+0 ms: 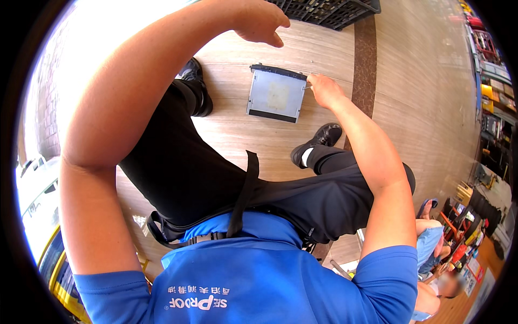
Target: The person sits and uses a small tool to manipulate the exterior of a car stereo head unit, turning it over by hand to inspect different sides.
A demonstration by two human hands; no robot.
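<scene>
A flat silver metal box [275, 94] with black strips along its top and bottom edges rests on the floor between my feet. My right hand [324, 88] is closed at the box's upper right corner; a thin metal piece shows by its fingers, but what exactly it grips is unclear. Above and left of the box, my left hand [261, 24] is raised with fingers apart, holding nothing, near a black plastic crate [329, 12].
My shoes [318, 141] flank the box on the tiled floor [421, 92]. A person [431, 248] sits at the lower right beside cluttered tools. Shelves [493, 94] line the far right; a bright opening and a yellow-and-blue object [59, 270] are on the left.
</scene>
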